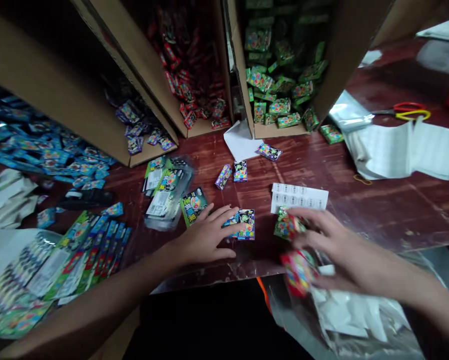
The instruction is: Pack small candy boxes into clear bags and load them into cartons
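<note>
My left hand (pixel 205 240) lies flat on the table with its fingers spread. Under and beside its fingertips are small blue and purple printed boxes (pixel 247 224) and a green printed card (pixel 192 204). My right hand (pixel 324 237), blurred by motion, grips a small red printed box (pixel 298 272) near the table's front edge. More red shows at its fingertips, next to a small green box (pixel 282 224). Beyond my hands lie purple boxes (pixel 223 176) and a sheet of round stickers (pixel 301 196). Left of them sits a stack of clear-wrapped cards (pixel 167 192).
Open cartons hold purple (pixel 134 125), red (pixel 188 95) and green boxes (pixel 280 105) at the back. A heap of blue boxes (pixel 40 145) is at left, above packed strips (pixel 85 250). Scissors (pixel 408 111) and white paper (pixel 397 150) lie right. A plastic bag (pixel 363 315) hangs below.
</note>
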`<control>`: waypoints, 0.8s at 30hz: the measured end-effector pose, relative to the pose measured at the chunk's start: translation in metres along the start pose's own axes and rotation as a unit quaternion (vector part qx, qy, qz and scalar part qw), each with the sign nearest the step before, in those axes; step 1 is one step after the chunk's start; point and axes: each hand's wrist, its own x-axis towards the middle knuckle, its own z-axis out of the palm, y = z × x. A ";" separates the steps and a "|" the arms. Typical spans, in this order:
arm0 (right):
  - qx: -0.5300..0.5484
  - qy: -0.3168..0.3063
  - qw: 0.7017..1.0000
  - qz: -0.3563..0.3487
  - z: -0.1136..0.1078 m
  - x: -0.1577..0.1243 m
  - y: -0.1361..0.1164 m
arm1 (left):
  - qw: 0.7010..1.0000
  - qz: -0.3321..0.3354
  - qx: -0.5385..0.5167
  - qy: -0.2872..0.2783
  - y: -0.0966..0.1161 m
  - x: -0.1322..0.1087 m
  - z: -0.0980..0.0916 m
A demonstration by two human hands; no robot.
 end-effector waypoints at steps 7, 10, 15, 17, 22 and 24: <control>-0.194 -0.145 0.966 -0.093 0.011 0.115 0.028 | 1.000 -0.001 -0.004 0.020 -0.005 -0.028 0.005; -0.176 -0.101 0.978 -0.037 0.005 0.102 0.034 | 0.998 -0.011 -0.033 0.050 -0.008 -0.030 0.000; -0.112 -0.052 0.989 0.088 0.022 0.060 0.027 | 0.990 -0.003 -0.091 0.105 0.000 -0.004 -0.015; -0.106 -0.033 0.986 0.123 0.042 0.049 0.023 | 0.991 0.032 -0.090 0.099 0.008 0.014 -0.015; -0.086 0.029 0.980 0.177 0.071 0.033 0.015 | 0.989 0.100 -0.072 0.081 0.024 0.055 -0.009; -0.054 0.068 0.977 0.194 0.073 0.025 0.014 | 0.988 0.109 -0.074 0.083 0.029 0.061 -0.013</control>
